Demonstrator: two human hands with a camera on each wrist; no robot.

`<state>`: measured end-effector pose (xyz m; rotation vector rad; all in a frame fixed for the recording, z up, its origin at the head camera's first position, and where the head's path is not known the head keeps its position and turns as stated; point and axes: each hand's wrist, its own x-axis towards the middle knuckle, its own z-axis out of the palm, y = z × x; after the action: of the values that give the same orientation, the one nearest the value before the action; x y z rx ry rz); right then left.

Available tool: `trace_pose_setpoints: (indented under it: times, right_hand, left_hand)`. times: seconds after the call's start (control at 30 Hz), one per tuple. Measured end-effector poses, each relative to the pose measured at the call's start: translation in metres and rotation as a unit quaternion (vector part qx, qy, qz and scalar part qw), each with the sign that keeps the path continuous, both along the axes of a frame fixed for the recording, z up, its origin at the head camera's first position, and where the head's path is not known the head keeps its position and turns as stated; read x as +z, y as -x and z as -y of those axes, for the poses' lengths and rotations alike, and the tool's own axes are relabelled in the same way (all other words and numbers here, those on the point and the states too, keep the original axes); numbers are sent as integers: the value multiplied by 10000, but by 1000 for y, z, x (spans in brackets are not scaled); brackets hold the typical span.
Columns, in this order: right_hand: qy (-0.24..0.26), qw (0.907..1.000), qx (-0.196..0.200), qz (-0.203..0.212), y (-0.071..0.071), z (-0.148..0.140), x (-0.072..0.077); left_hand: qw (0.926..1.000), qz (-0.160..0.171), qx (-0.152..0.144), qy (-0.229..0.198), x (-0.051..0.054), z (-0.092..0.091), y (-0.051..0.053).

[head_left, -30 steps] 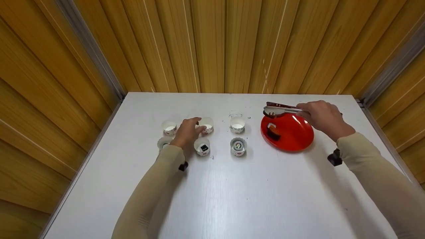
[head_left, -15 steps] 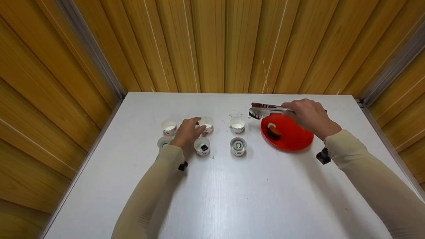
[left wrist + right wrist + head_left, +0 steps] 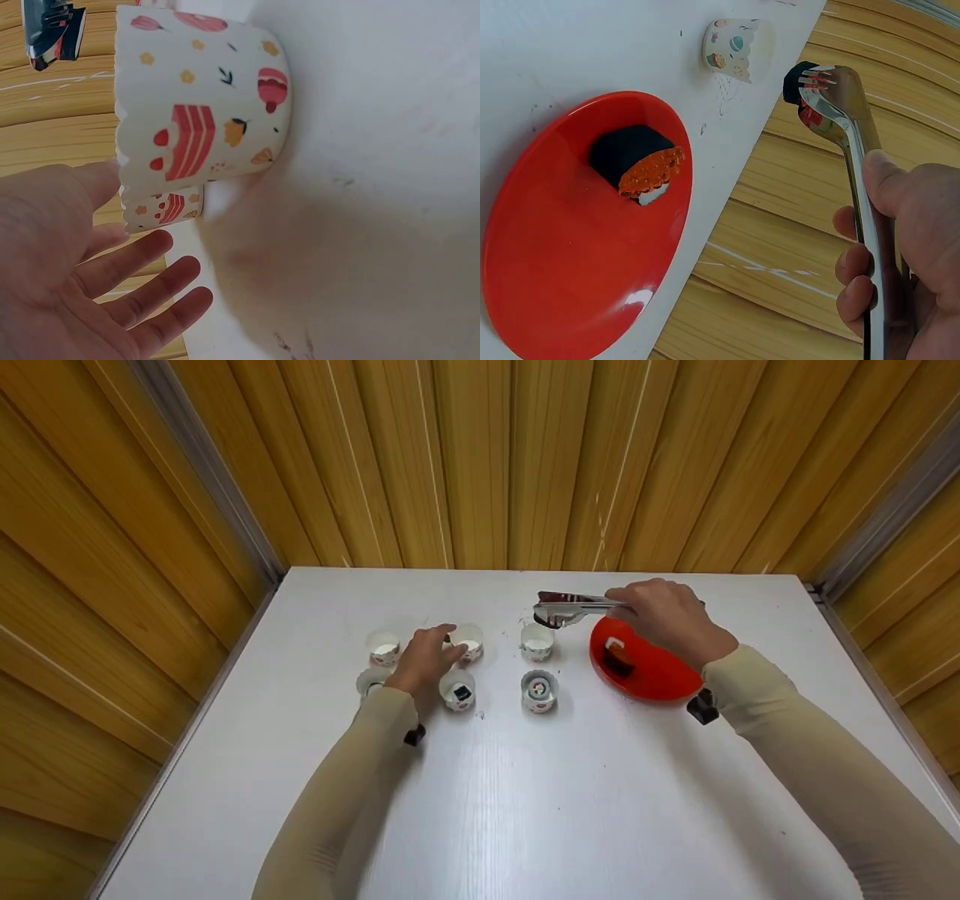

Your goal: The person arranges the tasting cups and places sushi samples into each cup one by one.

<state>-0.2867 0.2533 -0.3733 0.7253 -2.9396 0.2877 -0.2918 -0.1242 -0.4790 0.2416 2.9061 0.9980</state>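
My left hand [image 3: 426,661] is at the left side of the middle back paper baking cup [image 3: 472,651], thumb and index finger around its rim. In the left wrist view the other fingers [image 3: 176,289] spread away, and a nearer printed cup [image 3: 202,97] partly hides the thumb. My right hand [image 3: 667,613] grips metal tongs [image 3: 581,605] over the back right cup [image 3: 537,651]. A dark-wrapped sushi piece [image 3: 795,84] with some red sits in the tongs' tips. On the red plate [image 3: 660,682] lies a sushi piece topped with orange roe [image 3: 652,172].
Another cup [image 3: 384,655] stands back left. The front row has a cup partly behind the left wrist [image 3: 369,682], a cup with a dark piece inside [image 3: 459,705], and one holding a round roll [image 3: 539,705]. Wood-patterned panels [image 3: 480,465] border the white table [image 3: 525,810].
My right hand has carried the tongs leftward, from above the plate to over the back right cup. The left hand stays in place at its cup.
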Motion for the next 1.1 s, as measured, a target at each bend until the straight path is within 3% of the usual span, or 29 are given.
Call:
trace_pose_setpoints:
  times: [0.8,1.1]
  right_hand:
    - [-150,9972,696,-249,11,57,3]
    - [-161,9968,780,-38,14,83,-3]
  left_hand:
    - [9999,37,164,24,3,-7,0]
    - [9998,81,205,9,4,-11,-2]
